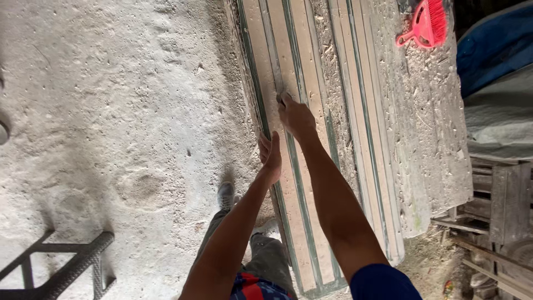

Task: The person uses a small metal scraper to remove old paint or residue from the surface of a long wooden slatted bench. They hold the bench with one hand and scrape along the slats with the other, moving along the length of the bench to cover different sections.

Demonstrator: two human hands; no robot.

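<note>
Long pale wooden planks with green edges (297, 183) lie side by side on a dusty workbench (427, 128). My right hand (296, 118) presses down on one plank, its fingertips curled onto the board. My left hand (270, 153) rests with fingers apart against the outer edge of the leftmost plank, at the bench's side. Neither hand holds a tool.
A red hand brush (426, 23) lies at the bench's far end among wood shavings. Blue and grey sheeting (497, 83) is at the right, with wooden slats (494, 222) below it. A black metal frame (61, 266) stands on the sawdust-covered floor at lower left.
</note>
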